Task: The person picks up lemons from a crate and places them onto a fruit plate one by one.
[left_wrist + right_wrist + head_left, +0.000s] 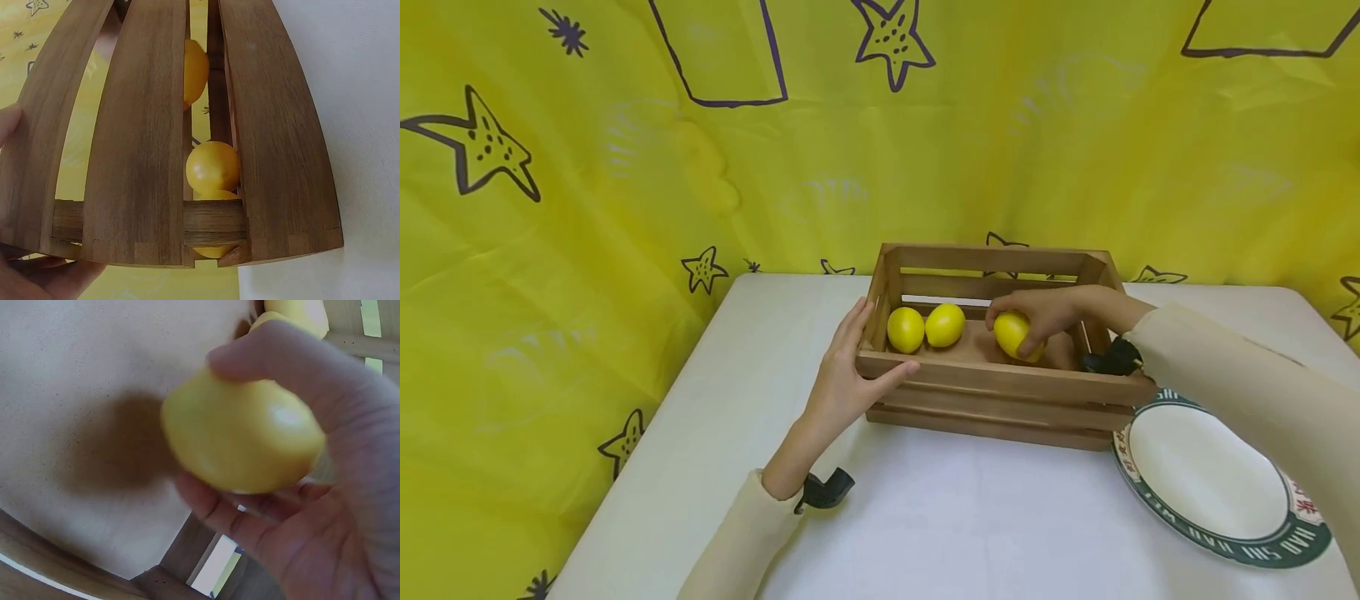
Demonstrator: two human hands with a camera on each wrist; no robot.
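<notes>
A slatted wooden crate (1000, 390) stands on the table, with its long side toward me. At its left front corner my left hand (842, 379) holds on, thumb over the front top rail and fingers along the end. Inside the crate my right hand (1049, 315) grips a yellow lemon (240, 431) between thumb and fingers. A shadow falls on the crate floor beside that lemon. Two more lemons, one (906, 330) at the left end and another (945, 325) touching it, lie in the crate. In the left wrist view the slats partly hide the lemons.
A white plate (1206, 467) with a green lettered rim lies on the white table (955, 517), right of the crate and partly under my right sleeve. Behind the table hangs a yellow cloth (925, 175) with drawn stars.
</notes>
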